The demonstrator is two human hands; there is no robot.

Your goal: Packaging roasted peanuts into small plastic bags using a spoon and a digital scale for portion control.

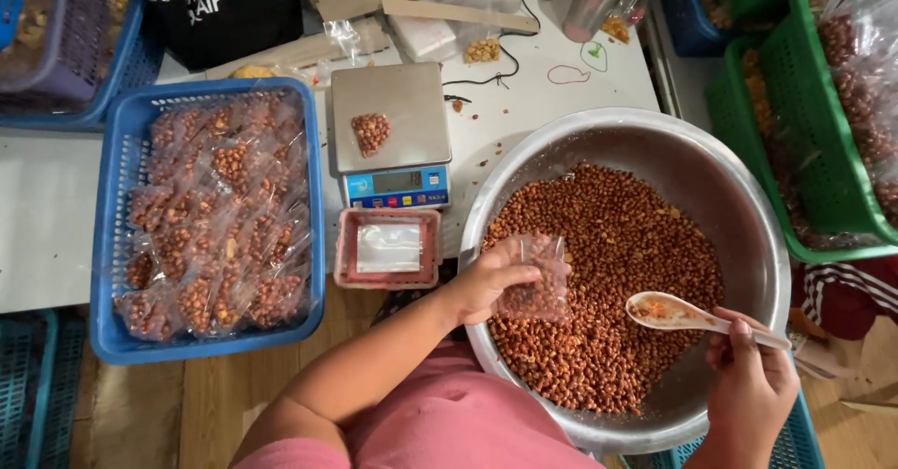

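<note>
Head view: the left hand point(486, 280) has its grip closed on a small clear plastic bag point(538, 282), pinching it at the top edge so that its mouth stays toward the spoon; a few roasted peanuts already sit in the bag's bottom. The bag hangs over the near-left part of the big steel bowl point(758, 207), just above the heap of peanuts point(608, 245), so anything that spills would fall back into the heap.

The right hand point(748, 385) has its grip closed on the handle of a white ladle-shaped spoon point(669, 310), whose bowl is level and carries a little load, lying just right of the bag and not touching it.

On the tabletop point(56, 207), just beyond the bowl's left rim, stands a small digital scale point(388, 118) with a filled bag point(371, 134) on its pan, within easy reach of the left hand. In front of the scale, at the tabletop's near edge, a small pink tray point(344, 249) holds flat empty bags point(388, 247). Left of that, a blue basket point(112, 188) is packed with filled peanut bags point(220, 216). Green baskets point(795, 86) with larger sacks of nuts stand off the tabletop's right edge.
</note>
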